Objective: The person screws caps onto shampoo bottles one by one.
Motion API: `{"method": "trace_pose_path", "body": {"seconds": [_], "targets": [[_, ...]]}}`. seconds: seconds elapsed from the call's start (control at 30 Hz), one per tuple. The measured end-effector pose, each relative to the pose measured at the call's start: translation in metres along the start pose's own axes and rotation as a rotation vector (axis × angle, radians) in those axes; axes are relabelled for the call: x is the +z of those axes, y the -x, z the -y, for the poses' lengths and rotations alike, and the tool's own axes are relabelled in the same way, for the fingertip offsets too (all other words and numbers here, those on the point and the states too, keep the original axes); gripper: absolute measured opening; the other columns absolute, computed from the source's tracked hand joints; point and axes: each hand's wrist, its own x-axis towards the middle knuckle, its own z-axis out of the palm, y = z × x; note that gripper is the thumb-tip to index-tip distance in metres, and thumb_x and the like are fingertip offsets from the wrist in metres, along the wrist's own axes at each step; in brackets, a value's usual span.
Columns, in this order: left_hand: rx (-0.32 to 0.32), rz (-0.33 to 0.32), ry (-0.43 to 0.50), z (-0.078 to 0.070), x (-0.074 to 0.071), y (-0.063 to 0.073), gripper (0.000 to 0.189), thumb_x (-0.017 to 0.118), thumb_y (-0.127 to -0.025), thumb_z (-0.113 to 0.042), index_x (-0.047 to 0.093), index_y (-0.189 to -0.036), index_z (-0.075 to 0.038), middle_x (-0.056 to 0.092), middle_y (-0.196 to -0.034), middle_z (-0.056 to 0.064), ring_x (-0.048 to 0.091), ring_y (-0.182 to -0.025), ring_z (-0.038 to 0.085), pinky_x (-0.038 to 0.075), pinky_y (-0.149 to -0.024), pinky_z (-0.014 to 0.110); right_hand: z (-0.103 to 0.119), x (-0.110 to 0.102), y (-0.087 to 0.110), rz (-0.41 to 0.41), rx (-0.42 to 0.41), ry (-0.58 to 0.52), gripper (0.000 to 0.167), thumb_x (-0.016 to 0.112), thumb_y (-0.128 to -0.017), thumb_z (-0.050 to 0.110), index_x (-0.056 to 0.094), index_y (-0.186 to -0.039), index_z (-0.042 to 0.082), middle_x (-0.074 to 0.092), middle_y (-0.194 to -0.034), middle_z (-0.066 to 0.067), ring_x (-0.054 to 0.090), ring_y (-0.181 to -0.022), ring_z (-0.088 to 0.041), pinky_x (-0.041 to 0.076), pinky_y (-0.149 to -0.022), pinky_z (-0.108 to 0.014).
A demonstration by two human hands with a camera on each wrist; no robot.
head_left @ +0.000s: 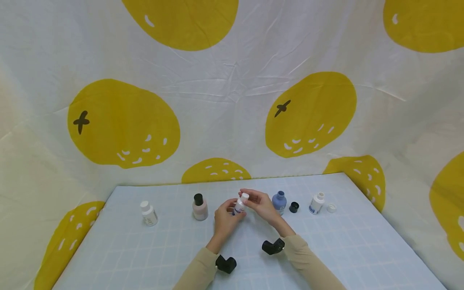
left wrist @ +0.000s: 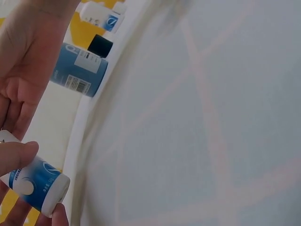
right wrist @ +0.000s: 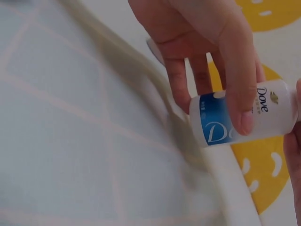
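Observation:
Near the middle of the table, a small white and blue Dove bottle [head_left: 239, 207] is held tilted above the surface. My left hand [head_left: 224, 219] grips its body with the thumb across the label, as the right wrist view shows. At its top, my right hand [head_left: 262, 204] pinches the white cap [head_left: 245, 196] between thumb and fingers. The cap sits at the bottle's neck; whether it is loose I cannot tell. Just right of the right hand stands a blue bottle [head_left: 278, 203] without a cap.
A black cap [head_left: 294, 207] lies by the blue bottle. Farther right are an uncapped white bottle [head_left: 317, 204] and a white cap [head_left: 331, 208]. On the left stand a pale pink bottle [head_left: 200, 210] with a black cap and a capped white bottle [head_left: 149, 214]. A patterned curtain [head_left: 221, 121] hangs behind.

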Motion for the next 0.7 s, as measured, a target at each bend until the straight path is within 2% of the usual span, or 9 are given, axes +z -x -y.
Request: {"method": "trace_pose_path", "body": {"seconds": [0.1, 0.4, 0.5, 0.7], "targets": [[-0.019, -0.021, 0.0, -0.001, 0.001, 0.0, 0.041, 0.083, -0.073, -0.015, 0.068, -0.111, -0.012, 0.07, -0.103, 0.007, 0.061, -0.093, 0.021, 0.05, -0.085, 0.043, 0.002, 0.002, 0.0, -0.04, 0.019, 0.005, 0.043, 0.065, -0.09, 0.006, 0.055, -0.13, -0.005, 0.062, -0.126, -0.022, 0.062, -0.116, -0.028, 0.05, -0.093, -0.024], [-0.032, -0.053, -0.023, -0.004, 0.003, 0.0, 0.041, 0.085, -0.07, -0.014, 0.068, -0.108, -0.012, 0.069, -0.098, 0.007, 0.062, -0.089, 0.021, 0.05, -0.083, 0.043, 0.038, 0.009, 0.01, -0.173, 0.097, 0.047, 0.035, 0.069, -0.085, 0.002, 0.063, -0.119, -0.006, 0.067, -0.115, -0.022, 0.067, -0.101, -0.023, 0.053, -0.084, -0.02], [-0.038, -0.06, -0.024, -0.005, 0.004, -0.001, 0.042, 0.085, -0.07, -0.014, 0.068, -0.107, -0.012, 0.069, -0.097, 0.006, 0.062, -0.089, 0.02, 0.051, -0.083, 0.042, 0.038, 0.011, 0.009, -0.226, 0.109, 0.04, 0.034, 0.072, -0.082, 0.002, 0.065, -0.114, -0.007, 0.069, -0.111, -0.023, 0.069, -0.097, -0.022, 0.054, -0.081, -0.02], [-0.046, -0.083, -0.052, -0.005, 0.006, 0.0, 0.043, 0.087, -0.068, -0.015, 0.068, -0.106, -0.012, 0.07, -0.094, 0.006, 0.062, -0.085, 0.019, 0.052, -0.079, 0.04, 0.011, 0.014, 0.001, -0.327, 0.12, 0.029, 0.033, 0.078, -0.076, 0.004, 0.069, -0.107, -0.004, 0.072, -0.1, -0.021, 0.068, -0.086, -0.015, 0.052, -0.073, -0.018]]}}
